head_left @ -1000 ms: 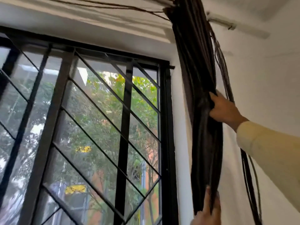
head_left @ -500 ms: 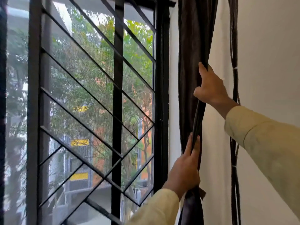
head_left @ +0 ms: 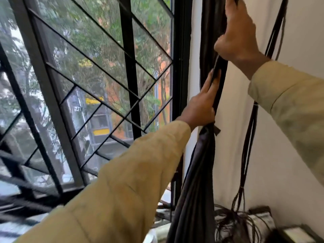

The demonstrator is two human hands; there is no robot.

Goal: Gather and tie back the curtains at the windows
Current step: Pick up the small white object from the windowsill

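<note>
Bunching looks done: the curtain hangs gathered at the right edge of the window, left hand and right hand both clasping its folds, tying not yet done.

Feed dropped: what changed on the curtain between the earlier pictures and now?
The left hand moved up the curtain to just below the right hand, and the loose bulge between them is now drawn into a narrow bundle. Both hands still hold the curtain beside the window; the cables hang as before.
</note>
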